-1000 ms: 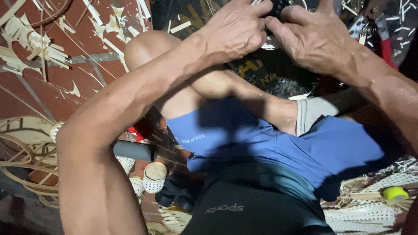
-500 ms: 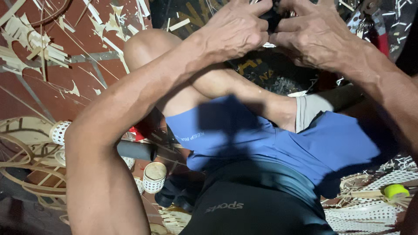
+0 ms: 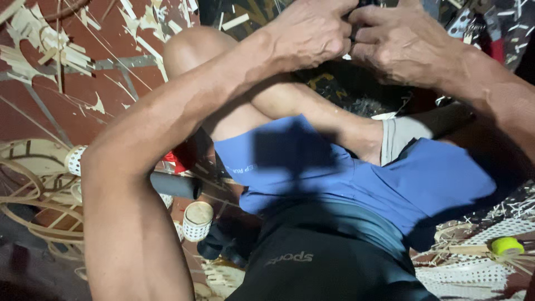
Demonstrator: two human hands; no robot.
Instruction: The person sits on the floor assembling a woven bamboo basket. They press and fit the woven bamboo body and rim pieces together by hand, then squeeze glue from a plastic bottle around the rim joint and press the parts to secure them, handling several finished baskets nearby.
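My left hand (image 3: 312, 33) and my right hand (image 3: 401, 44) meet at the top of the view, fingers curled together around a small dark object (image 3: 352, 33) that is mostly hidden between them. What the object is cannot be made out. Both forearms stretch up from the lower corners. Below them are my bent knee (image 3: 195, 47), crossed legs and blue shorts (image 3: 356, 178), as I sit on the floor.
Pale cane strips and shavings (image 3: 50, 50) litter the red tiled floor. A woven cane frame (image 3: 33, 189) lies at left, with small woven cylinders (image 3: 196, 220) and a dark tube (image 3: 175, 185) beside it. A yellow-green roll (image 3: 506, 245) rests on woven mesh at lower right.
Both hands have shifted slightly upward and closer together around the dark object; the view has drifted a little. Nothing else has moved.
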